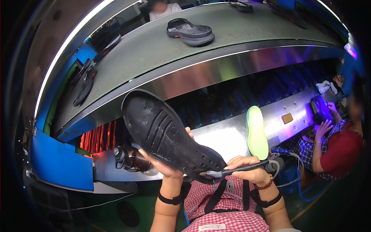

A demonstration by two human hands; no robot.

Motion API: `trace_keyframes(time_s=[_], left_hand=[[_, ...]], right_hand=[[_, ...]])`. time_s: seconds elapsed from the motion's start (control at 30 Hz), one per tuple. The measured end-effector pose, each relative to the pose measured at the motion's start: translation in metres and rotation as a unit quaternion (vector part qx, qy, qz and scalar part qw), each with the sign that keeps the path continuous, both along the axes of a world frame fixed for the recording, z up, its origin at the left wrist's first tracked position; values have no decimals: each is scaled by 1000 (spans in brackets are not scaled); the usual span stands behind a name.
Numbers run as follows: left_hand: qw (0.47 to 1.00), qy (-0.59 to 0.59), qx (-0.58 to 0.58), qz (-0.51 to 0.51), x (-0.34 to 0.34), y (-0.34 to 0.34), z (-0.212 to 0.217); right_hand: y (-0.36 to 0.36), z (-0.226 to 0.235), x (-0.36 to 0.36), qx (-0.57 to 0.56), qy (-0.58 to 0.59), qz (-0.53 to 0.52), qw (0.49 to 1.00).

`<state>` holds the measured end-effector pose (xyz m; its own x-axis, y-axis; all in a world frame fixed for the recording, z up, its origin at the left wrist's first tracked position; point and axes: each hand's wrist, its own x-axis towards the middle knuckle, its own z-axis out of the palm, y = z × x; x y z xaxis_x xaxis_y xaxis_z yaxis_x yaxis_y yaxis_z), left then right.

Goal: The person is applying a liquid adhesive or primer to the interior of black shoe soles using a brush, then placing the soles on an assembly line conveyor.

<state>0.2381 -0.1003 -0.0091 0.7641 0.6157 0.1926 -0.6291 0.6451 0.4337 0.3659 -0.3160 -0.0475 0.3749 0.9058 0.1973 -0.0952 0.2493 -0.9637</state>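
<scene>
My left hand (168, 167) grips a large black shoe sole (158, 129) from beneath. Its fingertips show at the far edge, the thumb side along the near edge. The sole is tilted over the metal bench, its slotted, pitted face up, with small holes toward the narrower end. In my right hand (247, 170) is a brush (239, 169) with a dark handle and a grey neck. Its tip meets the sole's narrow end, by the small holes. Just beyond my right hand, a lime-yellow sole (256, 133) lies on the bench.
Behind the bench runs a green conveyor belt (143, 52) carrying a black clog (190, 33) and several more shoes. A dark drink bottle (133, 159) stands at left. At right sit a tan block (287, 118), a blue hose (282, 150) and a co-worker (342, 150) handling a dark shoe.
</scene>
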Motion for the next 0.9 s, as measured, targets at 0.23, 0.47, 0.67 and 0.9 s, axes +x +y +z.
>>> trace_keyframes(time_s=[0.23, 0.47, 0.67, 0.9], left_hand=[[991, 77, 101, -44, -12, -39, -11], [973, 122, 60, -187, -25, -2, -34], [940, 162, 85, -287, -23, 8, -17], [887, 256, 154, -353, -21, 9, -1]], right_hand=[[19, 12, -43, 4, 306, -25, 952], [16, 33, -16, 21, -148, 101, 984], [30, 45, -6, 40, -223, 151, 962], [31, 63, 19, 97, -238, 288, 922]])
